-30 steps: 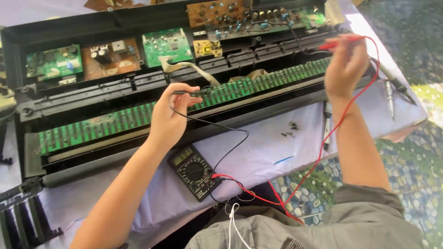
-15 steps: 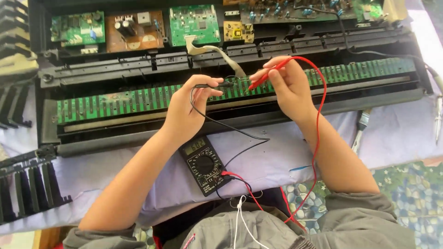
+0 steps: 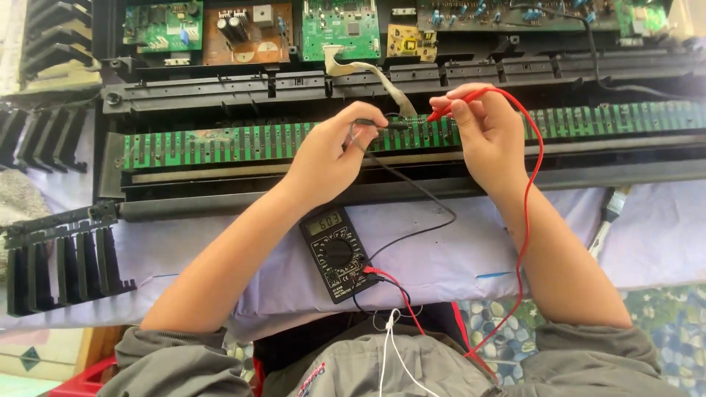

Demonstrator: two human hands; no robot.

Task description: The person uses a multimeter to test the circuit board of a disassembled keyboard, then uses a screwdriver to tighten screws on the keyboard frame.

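My left hand (image 3: 331, 154) pinches a black test probe (image 3: 382, 124) whose tip rests on the long green contact board (image 3: 220, 145) of an opened black keyboard chassis. My right hand (image 3: 489, 132) holds a red test probe (image 3: 440, 113), its tip on the same board just right of the black one. Red and black leads run down to a black multimeter (image 3: 336, 252) lying on the pale cloth between my forearms, its display lit with digits.
Several circuit boards, green (image 3: 340, 28) and brown (image 3: 246, 33), sit in the chassis's far half with a grey ribbon cable (image 3: 375, 73). Removed black key blocks (image 3: 62, 261) lie at left. A screwdriver (image 3: 607, 220) lies at right on the cloth.
My view has shifted so the chassis sits further right. My right hand came down from the far right board and now holds the red probe beside the black one.
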